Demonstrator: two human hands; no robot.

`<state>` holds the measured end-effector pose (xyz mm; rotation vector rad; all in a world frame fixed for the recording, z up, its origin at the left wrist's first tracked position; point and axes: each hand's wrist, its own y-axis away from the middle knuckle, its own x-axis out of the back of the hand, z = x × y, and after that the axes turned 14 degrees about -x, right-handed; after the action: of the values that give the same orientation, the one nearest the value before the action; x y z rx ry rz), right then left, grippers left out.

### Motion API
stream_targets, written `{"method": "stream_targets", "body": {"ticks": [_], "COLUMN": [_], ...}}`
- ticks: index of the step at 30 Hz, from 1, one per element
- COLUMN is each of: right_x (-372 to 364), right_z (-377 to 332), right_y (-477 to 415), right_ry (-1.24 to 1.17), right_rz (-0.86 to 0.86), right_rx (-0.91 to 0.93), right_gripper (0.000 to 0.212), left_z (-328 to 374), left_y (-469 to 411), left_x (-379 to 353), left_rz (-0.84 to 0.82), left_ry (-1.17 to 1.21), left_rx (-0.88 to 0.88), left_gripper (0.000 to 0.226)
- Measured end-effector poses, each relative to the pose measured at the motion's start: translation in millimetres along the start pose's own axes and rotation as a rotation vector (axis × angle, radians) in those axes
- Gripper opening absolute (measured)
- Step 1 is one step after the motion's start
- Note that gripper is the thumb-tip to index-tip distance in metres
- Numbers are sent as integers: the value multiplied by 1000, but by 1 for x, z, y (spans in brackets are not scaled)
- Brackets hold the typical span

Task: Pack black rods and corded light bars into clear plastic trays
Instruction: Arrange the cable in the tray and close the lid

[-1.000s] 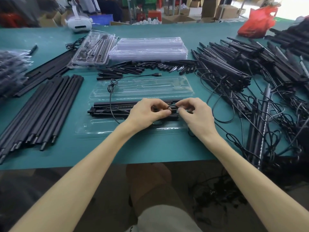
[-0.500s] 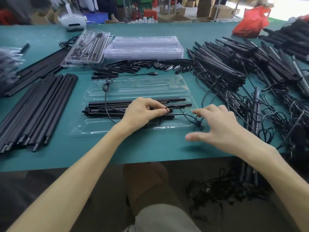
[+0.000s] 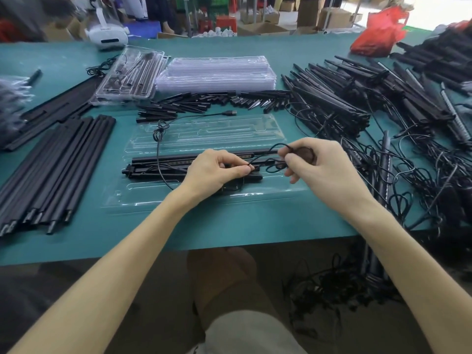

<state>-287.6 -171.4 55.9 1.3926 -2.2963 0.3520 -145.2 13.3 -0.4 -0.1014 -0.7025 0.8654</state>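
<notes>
- Left hand [image 3: 217, 169]: thumb and forefinger pinched tight on a thin black cord [image 3: 265, 154]; the other fingers curl under, knuckles up, over the middle of the tray.
- Right hand [image 3: 319, 169]: fingers curled round a loop of the same cord and a dark rounded piece on it; little finger hangs looser, just above the tray.
- The cord arcs between the two hands, then runs left across the light bar [image 3: 166, 159] to a small tied bundle and on to a USB-type plug [image 3: 229, 112] lying on the table beyond the tray.
- The light bar lies lengthwise in the centre channels of the open clear tray [image 3: 204, 198], with other black bars beside it; the tray sits directly before the person.
- Left of the tray: black rods [image 3: 58, 169] laid side by side.
- Behind the tray: short black pieces [image 3: 217, 100], a stack of clear trays [image 3: 217, 72] and a filled tray [image 3: 130, 77].
- Right: pile of corded light bars [image 3: 344, 98], cables tangled over the table edge.
- Far edge of the green table [image 3: 229, 231]: white headset [image 3: 107, 38], its markings too blurred to read; red bag [image 3: 378, 34].
</notes>
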Motion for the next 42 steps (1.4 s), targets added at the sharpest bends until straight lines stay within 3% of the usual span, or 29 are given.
{"method": "stream_targets", "body": {"ticks": [5,8,14,18,23,29,37,40,42], "right_x": [-10,-15,-23,-26,-30,-31,-36,-36,-36], "right_z": [7,18,24,16,17,27,26,26,27], "right_y": [-18,-21,-19,-21,-25,-26,-29,-27,-26], "right_ry": [-339,-434,-205,-132,-15,126,270,292,324], "right_rz": [-170,-277,-211,-210,-149,-62,-69,-75,-76], "right_rx": [-200,-317,-231,-147,-102,-2,150,215,232], "right_gripper": [14,24,9,11,23,34,51,73,71], "left_z": [-2,-4,0,-1,2,6,7,5,5], "left_y": [0,0,0,1,2,3,4,3,1], "left_x": [-1,-1,3,3,4,5,5,2,0], "left_rz": [15,22,-14,-40,-43,-31,-41,-7,4], "left_ry": [-10,-10,40,76,193,144,120,70,17], "left_rx": [-2,-4,-35,-61,-60,-84,-38,-23,-6], "left_gripper": [10,10,9,5,13,22,13,20,33]}}
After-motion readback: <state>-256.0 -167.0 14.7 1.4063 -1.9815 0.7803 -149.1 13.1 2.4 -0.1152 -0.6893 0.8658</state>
